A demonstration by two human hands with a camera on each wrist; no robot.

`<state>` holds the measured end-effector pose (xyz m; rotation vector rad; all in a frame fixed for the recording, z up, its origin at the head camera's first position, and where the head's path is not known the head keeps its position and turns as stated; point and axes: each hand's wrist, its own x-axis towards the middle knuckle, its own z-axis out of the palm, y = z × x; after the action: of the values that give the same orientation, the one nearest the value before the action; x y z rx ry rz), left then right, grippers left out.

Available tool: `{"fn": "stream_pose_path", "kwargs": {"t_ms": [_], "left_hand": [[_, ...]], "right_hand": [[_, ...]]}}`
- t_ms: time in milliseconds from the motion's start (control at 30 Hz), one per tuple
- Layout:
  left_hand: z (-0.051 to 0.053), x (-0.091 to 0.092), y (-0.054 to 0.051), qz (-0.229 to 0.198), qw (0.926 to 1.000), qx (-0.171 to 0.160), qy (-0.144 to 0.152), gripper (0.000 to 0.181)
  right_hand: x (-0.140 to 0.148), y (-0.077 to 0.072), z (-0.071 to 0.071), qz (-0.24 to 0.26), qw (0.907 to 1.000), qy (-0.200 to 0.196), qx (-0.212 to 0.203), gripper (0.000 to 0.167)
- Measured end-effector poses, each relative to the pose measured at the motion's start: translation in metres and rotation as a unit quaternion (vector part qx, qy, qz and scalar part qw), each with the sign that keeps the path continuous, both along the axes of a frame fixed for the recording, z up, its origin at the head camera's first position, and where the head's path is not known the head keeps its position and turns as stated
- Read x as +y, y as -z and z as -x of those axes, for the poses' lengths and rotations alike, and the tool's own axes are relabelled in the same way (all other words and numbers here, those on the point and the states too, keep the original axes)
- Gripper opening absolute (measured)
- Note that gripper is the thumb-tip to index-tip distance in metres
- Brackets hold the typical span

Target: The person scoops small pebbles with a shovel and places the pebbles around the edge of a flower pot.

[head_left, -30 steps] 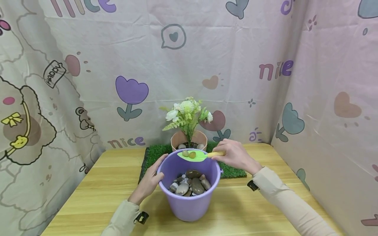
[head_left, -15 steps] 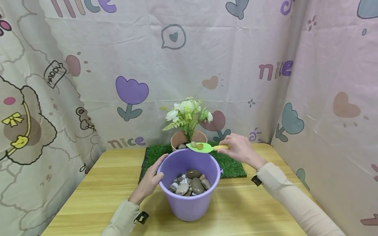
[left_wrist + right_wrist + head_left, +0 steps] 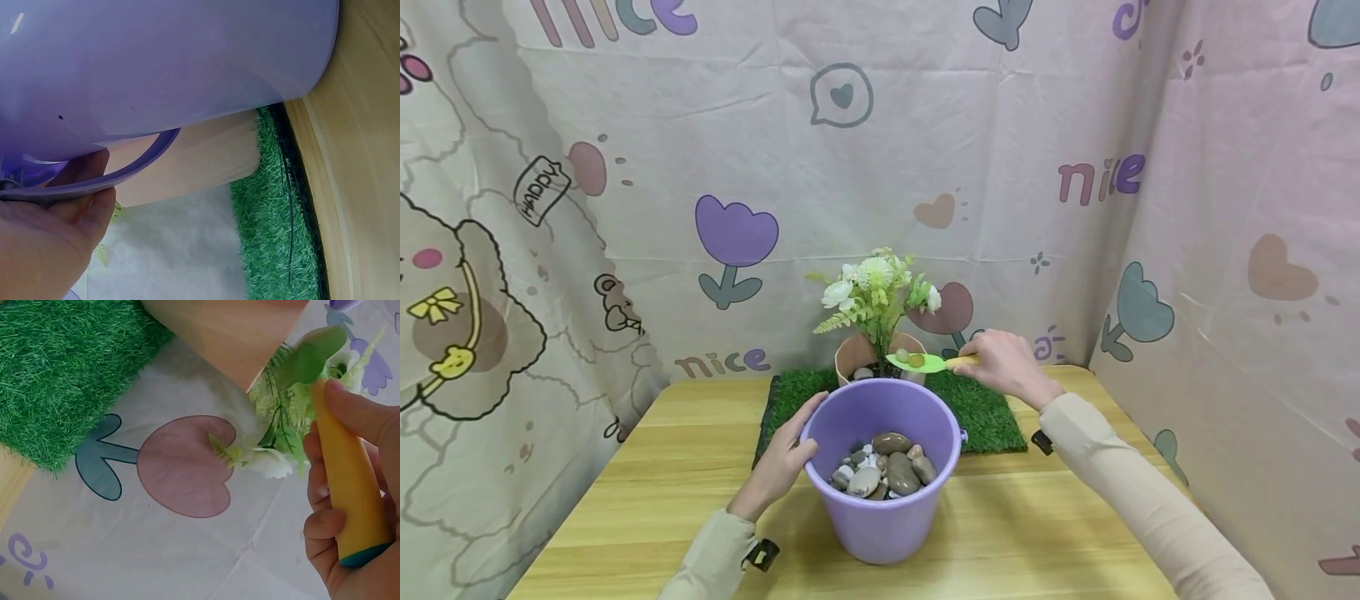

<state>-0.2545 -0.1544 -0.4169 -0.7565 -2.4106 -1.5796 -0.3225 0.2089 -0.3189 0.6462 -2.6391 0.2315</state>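
My left hand (image 3: 781,457) grips the left rim of a purple bucket (image 3: 883,529); in the left wrist view its fingers curl round the bucket's handle (image 3: 140,161). Grey and brown stones (image 3: 901,473) lie at the bottom of the bucket. With its fingers round the yellow handle, my right hand (image 3: 1009,365) holds a garden trowel (image 3: 934,364). Two small pebbles (image 3: 917,360) sit on the green blade, which is over the right part of a peach flower pot (image 3: 848,357). White flowers (image 3: 876,275) stand in that pot, with stones at their base.
Under the pot is a green artificial grass mat (image 3: 988,417), partly hidden by the bucket. Everything stands on a wooden table (image 3: 632,483). A printed cloth (image 3: 880,167) hangs close behind and at both sides.
The trowel has moved from over the bucket's far rim, away from me and a little right, to over the flower pot, with the pebbles still on it. My left hand and the bucket stay put.
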Motion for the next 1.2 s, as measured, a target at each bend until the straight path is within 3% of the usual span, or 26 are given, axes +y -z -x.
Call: {"fn": "stream_pose_path", "kwargs": {"t_ms": [233, 567, 1200], "left_hand": [[0.001, 0.001, 0.001, 0.003, 1.0, 0.007, 0.002, 0.071], [0.001, 0.001, -0.001, 0.002, 0.9999, 0.008, 0.006, 0.071], [0.002, -0.001, 0.003, 0.008, 0.9996, 0.025, -0.004, 0.071]], "right_hand": [[-0.002, -0.004, 0.008, 0.015, 0.9984, 0.024, -0.049, 0.023], [-0.004, -0.009, 0.015, -0.004, 0.999, 0.028, -0.035, 0.023], [-0.012, -0.029, 0.021, -0.008, 0.9954, 0.046, -0.084, 0.021]]}}
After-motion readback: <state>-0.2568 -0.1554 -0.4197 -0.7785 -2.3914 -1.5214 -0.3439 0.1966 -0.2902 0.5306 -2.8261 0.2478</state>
